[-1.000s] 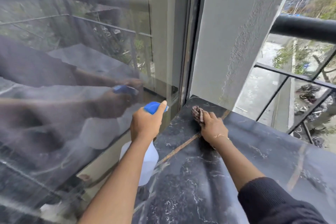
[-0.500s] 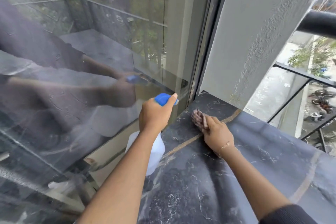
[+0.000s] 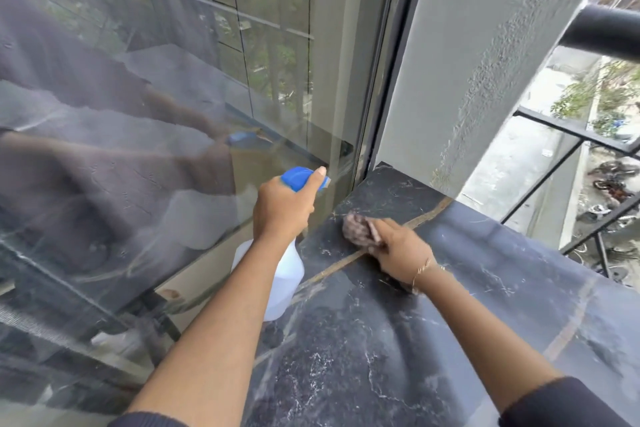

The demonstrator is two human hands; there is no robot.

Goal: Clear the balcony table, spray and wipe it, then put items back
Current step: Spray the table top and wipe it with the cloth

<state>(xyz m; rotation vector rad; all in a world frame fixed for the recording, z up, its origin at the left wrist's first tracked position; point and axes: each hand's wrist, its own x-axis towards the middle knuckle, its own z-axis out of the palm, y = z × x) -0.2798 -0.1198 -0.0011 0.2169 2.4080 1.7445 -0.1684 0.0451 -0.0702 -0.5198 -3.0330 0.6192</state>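
Observation:
The dark marble table (image 3: 433,340) fills the lower right of the view, with thin brown seams across it. My left hand (image 3: 282,204) grips a white spray bottle (image 3: 282,282) by its blue trigger head, held over the table's left edge beside the glass. My right hand (image 3: 398,253) presses a crumpled brownish cloth (image 3: 356,229) flat on the table near its far left corner. The hand covers most of the cloth.
A large glass pane (image 3: 156,114) runs along the table's left edge and mirrors my arms. A grey wall column (image 3: 478,55) stands behind the far corner. Black balcony railing (image 3: 571,135) borders the right side, with the street far below.
My right hand has slid the cloth back toward me and slightly right along the table. The left hand still holds the bottle in the same place. The view has tilted closer.

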